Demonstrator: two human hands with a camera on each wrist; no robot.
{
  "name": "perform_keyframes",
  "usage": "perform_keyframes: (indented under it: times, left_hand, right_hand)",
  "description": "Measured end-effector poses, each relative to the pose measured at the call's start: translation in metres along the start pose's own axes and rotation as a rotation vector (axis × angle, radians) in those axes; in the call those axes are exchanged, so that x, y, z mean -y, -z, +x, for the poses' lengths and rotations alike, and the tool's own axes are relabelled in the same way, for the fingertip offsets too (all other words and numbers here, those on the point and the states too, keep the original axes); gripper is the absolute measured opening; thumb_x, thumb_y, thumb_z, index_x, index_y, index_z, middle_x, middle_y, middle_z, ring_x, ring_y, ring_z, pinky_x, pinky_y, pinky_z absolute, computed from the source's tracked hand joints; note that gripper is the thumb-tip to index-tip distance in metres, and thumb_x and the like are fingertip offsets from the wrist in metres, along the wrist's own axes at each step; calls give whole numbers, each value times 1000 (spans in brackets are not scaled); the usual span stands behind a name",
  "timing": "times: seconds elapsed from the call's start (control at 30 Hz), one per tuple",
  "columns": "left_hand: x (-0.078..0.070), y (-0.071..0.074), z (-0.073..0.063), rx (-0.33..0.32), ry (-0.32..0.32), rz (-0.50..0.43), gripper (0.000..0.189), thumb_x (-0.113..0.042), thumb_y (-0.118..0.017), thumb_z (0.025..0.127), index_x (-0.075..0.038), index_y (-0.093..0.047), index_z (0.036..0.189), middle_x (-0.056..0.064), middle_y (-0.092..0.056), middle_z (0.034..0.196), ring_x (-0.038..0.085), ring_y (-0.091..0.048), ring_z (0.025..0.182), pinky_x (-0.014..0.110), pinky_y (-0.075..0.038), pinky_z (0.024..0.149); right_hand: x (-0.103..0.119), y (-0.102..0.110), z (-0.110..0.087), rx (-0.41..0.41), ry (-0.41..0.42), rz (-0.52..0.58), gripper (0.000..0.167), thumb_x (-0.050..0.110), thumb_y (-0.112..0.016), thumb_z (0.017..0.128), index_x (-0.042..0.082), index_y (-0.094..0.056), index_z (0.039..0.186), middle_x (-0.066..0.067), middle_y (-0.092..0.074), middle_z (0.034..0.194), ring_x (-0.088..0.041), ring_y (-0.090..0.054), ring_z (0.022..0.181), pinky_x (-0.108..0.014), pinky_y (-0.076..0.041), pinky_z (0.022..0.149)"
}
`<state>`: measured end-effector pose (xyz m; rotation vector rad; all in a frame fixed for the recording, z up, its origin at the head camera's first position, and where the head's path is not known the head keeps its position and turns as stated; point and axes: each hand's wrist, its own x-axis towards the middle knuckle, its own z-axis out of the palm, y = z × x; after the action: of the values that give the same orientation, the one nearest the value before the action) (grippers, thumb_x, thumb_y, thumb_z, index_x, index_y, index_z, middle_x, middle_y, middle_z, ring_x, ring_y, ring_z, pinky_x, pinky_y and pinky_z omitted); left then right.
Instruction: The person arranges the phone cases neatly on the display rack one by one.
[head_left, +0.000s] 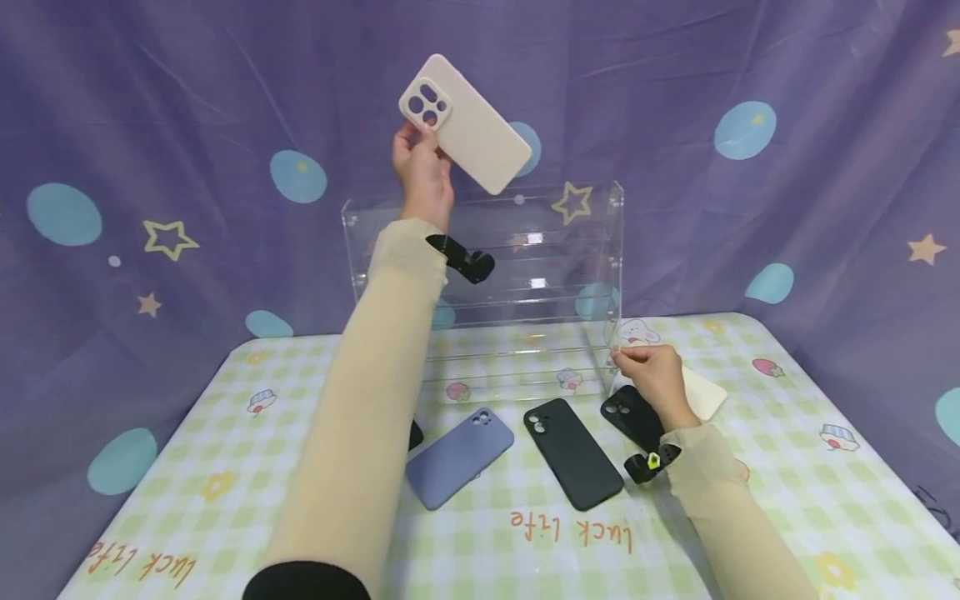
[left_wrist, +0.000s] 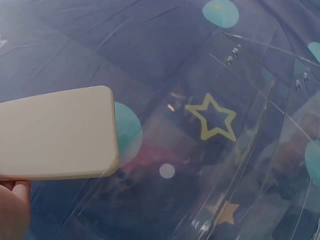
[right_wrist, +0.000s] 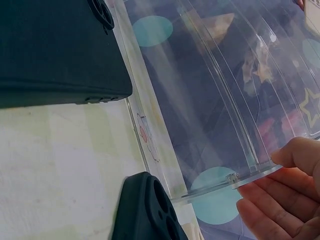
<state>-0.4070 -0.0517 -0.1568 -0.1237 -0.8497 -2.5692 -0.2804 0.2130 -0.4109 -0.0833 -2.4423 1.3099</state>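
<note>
One matte cream rectangular phone case [head_left: 480, 137] up near top of clear plastic tiered rack [head_left: 525, 292]: left hand [head_left: 426, 175] pinches camera end, leaving rest free; right hand [head_left: 657, 383] pinches rack's side, probably steadying.

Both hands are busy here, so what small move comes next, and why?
Probably lower the cream phone case onto the clear tiered rack: the left hand holds it near the rack's top edge while the right hand grips the rack's side.

Rack [head_left: 517, 321] being carried on tabletop [head_left: 795, 492], being backed by curtain [head_left: 637, 75]; phone cases [head_left: 573, 454] being spread before rack, another case [head_left: 483, 137] being held near its top edge.
</note>
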Motion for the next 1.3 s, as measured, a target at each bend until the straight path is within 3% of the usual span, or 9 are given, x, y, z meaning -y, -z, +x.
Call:
perform_keyframes:
  times: [0.33, 0.53, 0.73, 0.97, 1.17, 1.3]
  left_hand:
    - [16, -7, -3, 74, 48, 139, 12, 7, -46, 94, -5, -49, 94, 6, -56, 83, 19, -58, 86, 24, -51, 72]
    - [25, -12, -8, 127, 82, 280, 9, 5, -48, 94, -4, -51, 95, 3, -56, 80, 12, -54, 72, 18, -46, 61]
    - [32, -17, -14, 190, 114, 405, 20, 3, -51, 94, 4, -52, 114, 2, -53, 78, 9, -48, 64, 15, -38, 53]
    - [35, -20, -16, 249, 170, 586, 25, 1, -50, 95, 5, -53, 119, 5, -60, 90, 12, -56, 76, 21, -49, 61]
    - [34, -19, -18, 260, 228, 631, 29, 1, -49, 95, 4, -52, 124, 9, -61, 97, 20, -61, 90, 33, -53, 82]
    - [32, -20, -17, 268, 250, 693, 31, 0, -50, 95, 2, -52, 125, 11, -63, 107, 21, -61, 93, 32, -53, 82]
  right_hand:
    - [3, -2, -1, 4, -10, 14, 22, 17, -70, 83, -2, -74, 93, -17, -71, 89, 0, -58, 66, -12, -46, 59]
    - [4, -2, -2, 13, -12, -5, 21, 18, -70, 84, 0, -75, 93, -15, -72, 88, -6, -61, 70, -14, -47, 61]
    - [4, -2, -3, 1, -4, -10, 21, 17, -70, 83, -1, -75, 92, -16, -72, 86, -6, -61, 70, -15, -47, 61]
    - [5, -3, -2, 6, -6, -8, 20, 16, -70, 83, -1, -74, 92, -16, -72, 87, -6, -60, 71, -13, -46, 60]
    - [4, -3, -3, 14, -8, -6, 20, 16, -70, 83, -1, -74, 93, -17, -71, 88, -7, -61, 72, -13, -46, 62]
    - [4, -2, -2, 8, 2, -8, 21, 16, -70, 84, -1, -74, 93, -17, -71, 88, -10, -62, 74, -13, -46, 62]
